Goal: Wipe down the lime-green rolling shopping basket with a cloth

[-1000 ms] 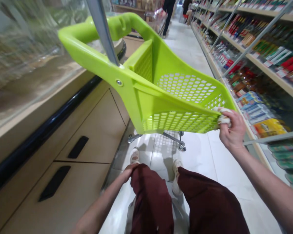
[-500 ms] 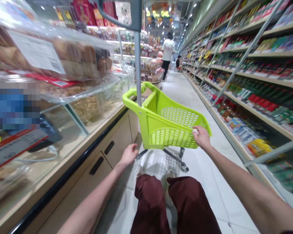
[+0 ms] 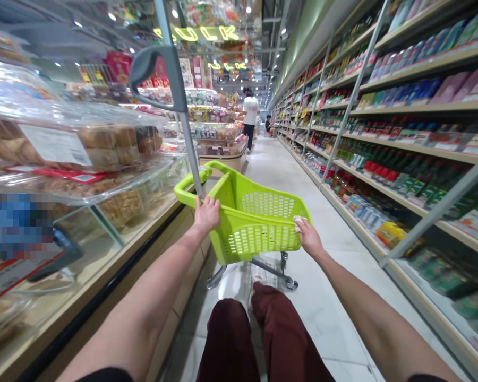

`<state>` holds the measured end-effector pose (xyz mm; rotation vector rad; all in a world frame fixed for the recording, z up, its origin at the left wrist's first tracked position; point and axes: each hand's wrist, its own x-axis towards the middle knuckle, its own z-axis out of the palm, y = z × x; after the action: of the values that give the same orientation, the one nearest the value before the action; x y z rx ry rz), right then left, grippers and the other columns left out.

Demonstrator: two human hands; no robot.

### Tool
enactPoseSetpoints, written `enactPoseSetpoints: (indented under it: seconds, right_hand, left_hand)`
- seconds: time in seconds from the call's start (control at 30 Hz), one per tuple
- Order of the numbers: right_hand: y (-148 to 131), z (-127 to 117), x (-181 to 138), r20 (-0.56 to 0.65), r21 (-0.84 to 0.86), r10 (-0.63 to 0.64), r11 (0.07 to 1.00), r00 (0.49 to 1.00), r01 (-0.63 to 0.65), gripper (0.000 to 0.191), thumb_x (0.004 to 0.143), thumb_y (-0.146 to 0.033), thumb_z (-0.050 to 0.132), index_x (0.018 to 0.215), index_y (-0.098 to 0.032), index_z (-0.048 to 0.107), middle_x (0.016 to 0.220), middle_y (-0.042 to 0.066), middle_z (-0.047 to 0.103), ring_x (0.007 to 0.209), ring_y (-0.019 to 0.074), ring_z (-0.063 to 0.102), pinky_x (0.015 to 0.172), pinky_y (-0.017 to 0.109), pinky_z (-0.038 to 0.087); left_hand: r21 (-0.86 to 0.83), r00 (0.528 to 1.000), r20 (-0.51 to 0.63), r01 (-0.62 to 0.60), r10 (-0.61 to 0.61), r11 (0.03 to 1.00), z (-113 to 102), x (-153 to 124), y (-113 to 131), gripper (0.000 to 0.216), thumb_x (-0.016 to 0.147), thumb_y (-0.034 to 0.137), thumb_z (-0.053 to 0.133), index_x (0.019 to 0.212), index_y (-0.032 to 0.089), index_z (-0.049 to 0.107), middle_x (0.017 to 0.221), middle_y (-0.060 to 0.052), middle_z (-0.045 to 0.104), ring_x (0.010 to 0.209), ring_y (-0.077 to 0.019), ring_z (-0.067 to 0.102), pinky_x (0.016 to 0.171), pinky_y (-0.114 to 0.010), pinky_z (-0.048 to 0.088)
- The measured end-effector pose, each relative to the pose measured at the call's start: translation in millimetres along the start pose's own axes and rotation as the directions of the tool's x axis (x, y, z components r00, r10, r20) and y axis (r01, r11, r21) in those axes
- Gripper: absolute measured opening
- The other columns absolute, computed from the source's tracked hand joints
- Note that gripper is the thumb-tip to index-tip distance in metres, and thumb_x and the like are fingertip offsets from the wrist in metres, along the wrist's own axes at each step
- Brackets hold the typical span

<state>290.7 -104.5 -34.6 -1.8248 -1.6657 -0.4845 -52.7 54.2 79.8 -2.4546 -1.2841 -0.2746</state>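
Note:
In front of my legs stands a lime-green shopping cart (image 3: 258, 231), turned sideways, with a perforated plastic basket on a grey wheeled frame. My left hand (image 3: 207, 212) has its fingers curled over the basket's rim, at the foot of the grey pole (image 3: 193, 154). A grey loop handle (image 3: 179, 79) tops that pole. At the other end of the basket, my right hand (image 3: 309, 239) pinches a crumpled white tissue (image 3: 298, 224) against the rim corner. Part of the tissue is hidden by my fingers. The visible inside of the basket shows bare plastic.
On the left runs a glass-edged counter with packaged baked goods (image 3: 103, 143) and a black bumper rail (image 3: 115, 270). Stocked shelves (image 3: 414, 143) line the right side. Along the tiled aisle (image 3: 263, 164), a person in a white top (image 3: 250, 114) stands farther off; another sits low beyond.
My left hand has risen from below the cart onto its rim by the pole. The view has tilted up and shifted right; my right hand stays at the cart's far corner.

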Motion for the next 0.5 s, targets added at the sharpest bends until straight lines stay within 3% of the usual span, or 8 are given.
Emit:
enactPoseSetpoints:
  seconds: [0.2, 0.27, 0.4, 0.5]
  right_hand:
    - [-92.3, 11.6, 16.2, 0.039, 0.108, -0.099, 0.99, 0.994, 0.094, 0.044, 0.075, -0.023, 0.047, 0.117, -0.012, 0.049, 0.128, 0.014, 0.042, 0.123, 0.0252, 0.032, 0.1, 0.04, 0.031]
    - [-113.1, 9.6, 20.6, 0.074, 0.108, -0.056, 0.993, 0.996, 0.048, 0.044, 0.077, -0.028, 0.048, 0.12, -0.014, 0.047, 0.124, 0.013, 0.045, 0.118, 0.0242, 0.036, 0.097, 0.039, 0.031]
    - [-117.3, -1.0, 25.2, 0.171, -0.024, 0.099, 0.995, 0.98, -0.097, 0.04, 0.081, -0.026, 0.046, 0.121, -0.021, 0.047, 0.111, 0.01, 0.054, 0.103, 0.0232, 0.047, 0.087, 0.037, 0.035]
    - [-105.7, -3.5, 27.1, 0.251, -0.076, 0.057, 0.996, 0.966, -0.039, 0.033, 0.081, -0.025, 0.048, 0.113, -0.024, 0.053, 0.108, 0.009, 0.055, 0.099, 0.0231, 0.048, 0.085, 0.036, 0.034]
  left_hand:
    - [0.027, 0.995, 0.091, -0.047, 0.044, 0.999, -16.6, -23.9, 8.5, 0.073, 0.066, 0.035, 0.058, 0.131, 0.013, 0.032, 0.138, -0.016, 0.031, 0.131, -0.0305, 0.014, 0.103, -0.053, 0.004]
    - [0.027, 0.992, 0.123, -0.043, 0.039, 0.999, -21.0, -30.7, 7.5, 0.074, 0.066, 0.039, 0.057, 0.131, 0.013, 0.032, 0.139, -0.015, 0.031, 0.131, -0.0301, 0.013, 0.103, -0.053, 0.005]
    - [0.031, 0.992, 0.11, -0.06, 0.056, 0.998, -23.7, -43.2, 2.8, 0.074, 0.067, 0.039, 0.055, 0.132, 0.012, 0.032, 0.14, -0.015, 0.028, 0.132, -0.0299, 0.012, 0.103, -0.053, 0.005]
    - [0.025, 0.992, 0.102, -0.077, 0.074, 0.997, -23.0, -47.7, -1.0, 0.076, 0.066, 0.038, 0.056, 0.132, 0.012, 0.031, 0.14, -0.015, 0.027, 0.132, -0.0296, 0.011, 0.103, -0.054, 0.004]
